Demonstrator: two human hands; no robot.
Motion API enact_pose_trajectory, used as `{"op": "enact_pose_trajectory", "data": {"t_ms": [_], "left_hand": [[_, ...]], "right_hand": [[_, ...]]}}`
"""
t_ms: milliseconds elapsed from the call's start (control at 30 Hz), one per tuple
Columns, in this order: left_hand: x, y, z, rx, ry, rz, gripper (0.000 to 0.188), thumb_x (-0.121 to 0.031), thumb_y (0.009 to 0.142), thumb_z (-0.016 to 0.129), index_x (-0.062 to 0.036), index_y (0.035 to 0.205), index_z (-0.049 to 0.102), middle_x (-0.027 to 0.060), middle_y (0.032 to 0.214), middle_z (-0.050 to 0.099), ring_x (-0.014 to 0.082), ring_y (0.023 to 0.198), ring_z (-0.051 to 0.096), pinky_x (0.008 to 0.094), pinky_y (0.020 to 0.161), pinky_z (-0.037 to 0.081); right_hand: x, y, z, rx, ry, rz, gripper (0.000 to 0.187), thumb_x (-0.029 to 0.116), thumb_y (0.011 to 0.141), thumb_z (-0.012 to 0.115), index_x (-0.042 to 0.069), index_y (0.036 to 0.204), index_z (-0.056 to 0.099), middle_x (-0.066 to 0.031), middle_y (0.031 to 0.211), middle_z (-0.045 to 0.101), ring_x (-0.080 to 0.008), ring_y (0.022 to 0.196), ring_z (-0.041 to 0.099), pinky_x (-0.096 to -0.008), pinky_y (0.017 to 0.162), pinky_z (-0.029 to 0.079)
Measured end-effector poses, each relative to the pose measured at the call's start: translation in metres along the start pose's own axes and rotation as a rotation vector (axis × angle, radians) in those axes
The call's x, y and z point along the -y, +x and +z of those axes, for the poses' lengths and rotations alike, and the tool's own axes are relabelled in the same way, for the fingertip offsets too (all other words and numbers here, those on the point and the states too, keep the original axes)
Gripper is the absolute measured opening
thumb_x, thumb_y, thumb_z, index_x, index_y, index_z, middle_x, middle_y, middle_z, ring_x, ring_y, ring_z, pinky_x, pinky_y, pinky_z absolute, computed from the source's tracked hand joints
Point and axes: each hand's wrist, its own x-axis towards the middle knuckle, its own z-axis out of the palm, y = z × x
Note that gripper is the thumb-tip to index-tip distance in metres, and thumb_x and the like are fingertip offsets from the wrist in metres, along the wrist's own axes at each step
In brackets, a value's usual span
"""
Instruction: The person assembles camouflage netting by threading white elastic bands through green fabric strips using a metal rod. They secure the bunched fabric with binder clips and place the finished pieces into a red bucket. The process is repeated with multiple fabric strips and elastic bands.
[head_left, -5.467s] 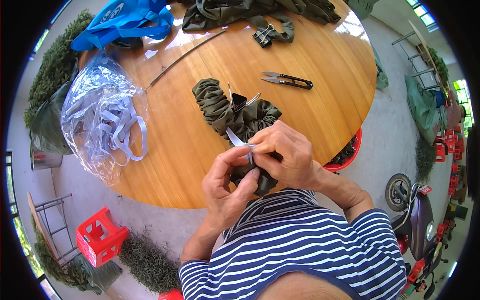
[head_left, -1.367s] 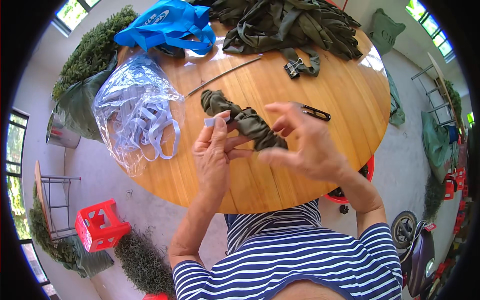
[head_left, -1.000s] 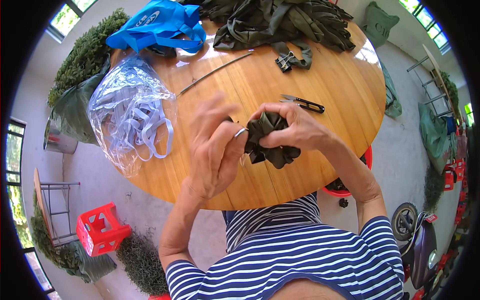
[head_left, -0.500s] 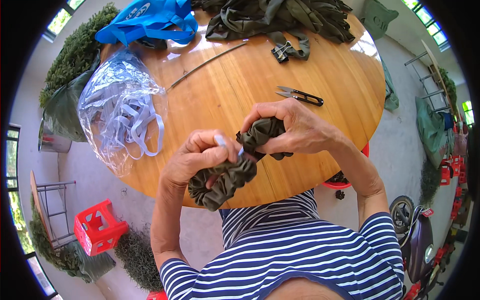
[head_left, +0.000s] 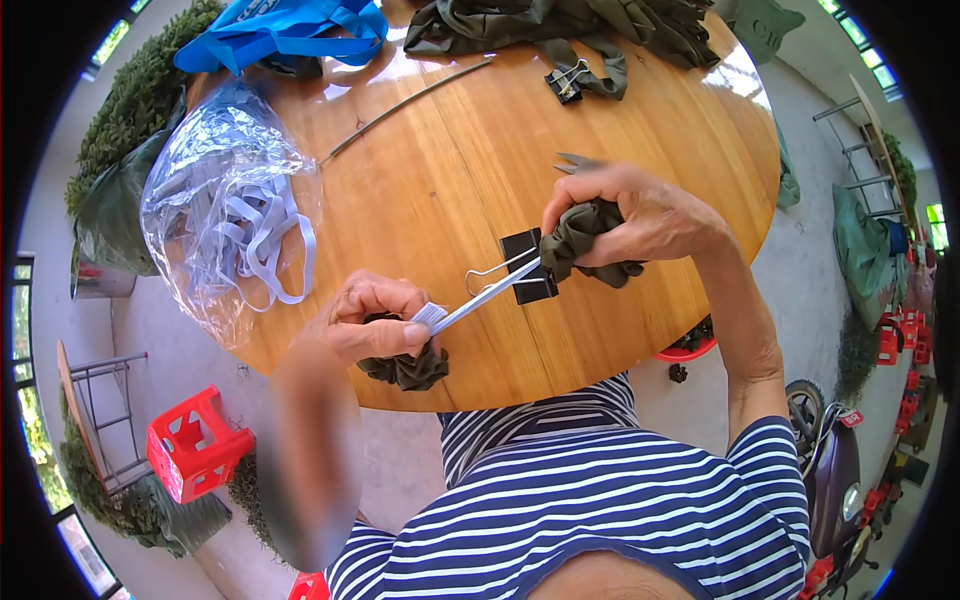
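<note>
A stretch of white elastic band (head_left: 485, 302) runs taut between my two hands. My left hand (head_left: 368, 318) pinches its end between thumb and fingers, with gathered dark green fabric (head_left: 408, 372) bunched beneath. My right hand (head_left: 655, 222) is closed around another bunched part of dark green fabric (head_left: 582, 238), and the elastic leads into it. Beside that fabric's opening is a black binder clip (head_left: 520, 243) with wire handles; whether it grips the fabric or the elastic I cannot tell. Thread snips (head_left: 574, 161) lie just beyond my right hand, mostly hidden by it.
On the round wooden table (head_left: 440, 190), a clear plastic bag (head_left: 235, 150) of white elastic lies at left, near a thin rod (head_left: 400, 108). At the far side are a blue bag (head_left: 290, 35), dark green cloth (head_left: 560, 25) and another binder clip (head_left: 566, 84). A red stool (head_left: 195, 445) stands lower left.
My hands have drawn apart, the left toward the lower left, the right up and rightward. More white elastic shows between them, the binder clip has come into sight, and my right hand now covers most of the snips.
</note>
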Motion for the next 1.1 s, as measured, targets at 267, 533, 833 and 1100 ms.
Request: {"op": "enact_pose_trajectory", "data": {"t_ms": [267, 533, 833, 1100], "left_hand": [[0.014, -0.008, 0.009, -0.053, -0.233, 0.095, 0.024, -0.020, 0.076, 0.058, 0.0006, 0.065, 0.054, 0.0087, 0.064, 0.054, 0.0179, 0.062, 0.053, 0.0290, 0.057, 0.040], [0.023, 0.000, 0.037, -0.350, -0.522, 0.037, 0.019, -0.020, 0.078, 0.056, -0.0047, 0.069, 0.049, 0.0076, 0.067, 0.055, 0.0189, 0.063, 0.058, 0.0284, 0.060, 0.047], [0.028, 0.003, 0.031, -0.445, -0.511, 0.072, 0.015, -0.017, 0.085, 0.053, -0.0037, 0.077, 0.052, 0.0048, 0.076, 0.058, 0.0069, 0.065, 0.053, 0.0207, 0.061, 0.045], [0.030, 0.002, 0.033, -0.428, -0.496, 0.126, 0.016, -0.018, 0.085, 0.053, -0.0032, 0.079, 0.053, 0.0077, 0.081, 0.060, 0.0111, 0.072, 0.056, 0.0240, 0.067, 0.046]], "right_hand": [[0.001, -0.011, -0.016, 0.030, 0.067, 0.125, 0.021, 0.006, 0.066, 0.063, 0.003, 0.086, 0.058, -0.0016, 0.075, 0.058, -0.0096, 0.069, 0.053, -0.0243, 0.062, 0.044], [-0.007, 0.029, 0.009, -0.090, -0.349, -0.225, 0.023, 0.010, 0.070, 0.064, 0.013, 0.093, 0.060, -0.0023, 0.084, 0.059, -0.0206, 0.087, 0.054, -0.0338, 0.086, 0.035], [-0.018, 0.037, 0.020, -0.226, -0.462, -0.161, 0.037, 0.019, 0.070, 0.064, 0.009, 0.105, 0.056, -0.0084, 0.103, 0.054, -0.0253, 0.100, 0.048, -0.0372, 0.091, 0.034], [-0.043, -0.005, 0.004, -0.391, -0.773, 0.072, 0.042, 0.025, 0.073, 0.063, 0.005, 0.108, 0.052, -0.0133, 0.101, 0.052, -0.0283, 0.099, 0.047, -0.0360, 0.087, 0.038]]}}
